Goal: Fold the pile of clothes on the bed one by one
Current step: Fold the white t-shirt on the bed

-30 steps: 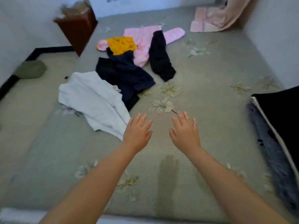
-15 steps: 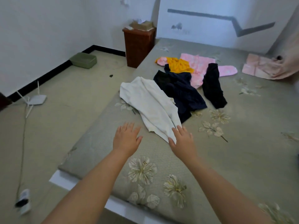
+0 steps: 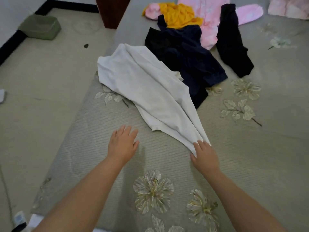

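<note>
The white garment (image 3: 147, 91) near the bed's (image 3: 100, 139) left edge is touched at its tip by the flat right hand (image 3: 204, 157), the left hand (image 3: 122, 144) spread empty beside it; seemingly the first item, still to be gripped and laid flat.

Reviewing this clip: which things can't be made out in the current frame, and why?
Head view only:
- right hand: its fingertips meet the white garment corner; its own back hides whether it grips.
- navy garment: partly under the white one, type unclear.
- pink garment: top cut off by the frame edge, covered by the yellow garment and black garment.
- brown cabinet: cut off above.
</note>
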Demonstrator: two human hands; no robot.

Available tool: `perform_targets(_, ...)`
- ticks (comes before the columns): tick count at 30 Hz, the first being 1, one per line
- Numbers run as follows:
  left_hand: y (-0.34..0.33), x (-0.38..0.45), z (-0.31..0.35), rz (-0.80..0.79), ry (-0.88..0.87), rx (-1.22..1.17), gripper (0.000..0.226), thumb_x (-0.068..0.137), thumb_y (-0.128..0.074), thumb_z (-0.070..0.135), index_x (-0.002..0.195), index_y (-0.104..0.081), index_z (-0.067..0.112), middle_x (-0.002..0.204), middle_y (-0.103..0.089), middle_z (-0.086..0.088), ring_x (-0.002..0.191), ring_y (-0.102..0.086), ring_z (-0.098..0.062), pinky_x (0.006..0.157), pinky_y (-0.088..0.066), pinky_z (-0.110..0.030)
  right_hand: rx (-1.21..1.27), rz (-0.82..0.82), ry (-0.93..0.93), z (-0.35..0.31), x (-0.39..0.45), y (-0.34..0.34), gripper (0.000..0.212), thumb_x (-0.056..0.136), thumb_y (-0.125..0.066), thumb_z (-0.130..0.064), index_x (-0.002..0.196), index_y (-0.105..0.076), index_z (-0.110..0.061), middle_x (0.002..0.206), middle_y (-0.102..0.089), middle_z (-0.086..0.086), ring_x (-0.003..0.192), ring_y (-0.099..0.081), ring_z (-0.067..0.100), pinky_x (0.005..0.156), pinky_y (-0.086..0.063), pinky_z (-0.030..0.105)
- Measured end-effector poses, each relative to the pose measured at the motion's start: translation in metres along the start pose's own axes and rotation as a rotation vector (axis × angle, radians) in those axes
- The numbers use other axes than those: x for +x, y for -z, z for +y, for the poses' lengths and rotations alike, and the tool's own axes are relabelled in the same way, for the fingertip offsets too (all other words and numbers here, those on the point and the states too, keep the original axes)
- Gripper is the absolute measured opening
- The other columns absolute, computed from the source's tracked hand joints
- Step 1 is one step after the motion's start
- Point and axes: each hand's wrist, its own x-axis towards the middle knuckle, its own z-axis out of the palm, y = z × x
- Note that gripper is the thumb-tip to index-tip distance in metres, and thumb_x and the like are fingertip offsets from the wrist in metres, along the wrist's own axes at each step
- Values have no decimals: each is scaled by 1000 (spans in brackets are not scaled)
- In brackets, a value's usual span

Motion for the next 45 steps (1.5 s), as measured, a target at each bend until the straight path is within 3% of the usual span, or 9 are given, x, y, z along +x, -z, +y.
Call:
perform_targets(3, -41, 36, 0, -70, -100, 40, 49, 97, -32, 27, 144, -19, 23, 153, -15, 0, 141, -9, -18, 113, -9, -36, -29, -114, -113, 14, 6, -36, 40, 80, -65, -10, 116, -55, 5, 121, -56, 18, 114, -53, 32, 92, -45, 42)
perform_targets(7, -82, 83, 11, -24, -203, 18, 48, 99, -28, 21, 145, -17, 23, 153, -14, 2, 141, -11, -15, 111, -12, -32, 94, 103, -88, 40, 3, -72, 46, 52, -77, 18, 96, -63, 18, 100, -63, 34, 90, -63, 48, 73, -49, 60)
perform_targets(11, -97, 121, 16, 67, -290, -21, 43, 97, -33, 16, 140, -34, 14, 148, -31, -7, 137, -26, -23, 108, -24, -35, 78, 264, 86, 61, 9, -79, 38, 55, -69, 20, 93, -66, 16, 97, -65, 32, 84, -64, 46, 71, -49, 58)
perform_targets(15, -91, 135, 15, 324, -524, -100, 31, 73, -43, 7, 84, -70, -4, 86, -69, -22, 78, -67, -38, 72, -51, -50, 72, 390, 82, 62, 16, -75, 27, 64, -47, 8, 78, -70, 10, 78, -69, 22, 64, -67, 36, 58, -54, 41)
perform_targets(22, -44, 94, 1, 161, -217, -338, 18, 89, -50, 4, 100, -60, -6, 96, -62, -24, 88, -56, -36, 67, -39, -38, 112, 513, -76, 31, 7, -39, 22, 52, -58, 15, 69, -69, 5, 55, -63, 16, 45, -60, 30, 47, -51, 37)
perform_targets(28, 47, 32, -24, 338, -124, -508, 14, 91, -47, 3, 93, -56, -7, 77, -53, -20, 71, -51, -33, 56, -23, -30, 84, 543, -72, -19, 19, 37, 34, 39, -75, 21, 64, -67, 0, 49, -58, 10, 44, -57, 26, 52, -47, 36)
perform_targets(33, 180, 15, -13, 633, -192, -648, 11, 93, -43, 1, 85, -51, 0, 67, -41, 4, 66, -38, -19, 52, -17, -27, 180, 707, -42, -50, 39, 157, 17, 54, -60, 19, 59, -62, 3, 46, -52, 15, 42, -51, 29, 49, -46, 39)
perform_targets(37, 267, -17, -9, 806, -236, -625, 14, 95, -40, 6, 87, -50, 0, 72, -41, -4, 67, -38, -20, 56, -18, -28, 229, 863, 35, -62, 25, 255, 14, 59, -50, 15, 60, -60, 6, 47, -48, 19, 42, -48, 31, 40, -35, 34)
perform_targets(45, 351, -136, 8, 1088, -326, -502, 20, 95, -38, 8, 84, -50, -5, 79, -51, -21, 71, -42, -26, 59, -24, -33, 490, 1001, -174, -111, -69, 380, 30, 88, -38, 5, 108, -61, 1, 102, -57, 26, 91, -52, 37, 66, -32, 35)
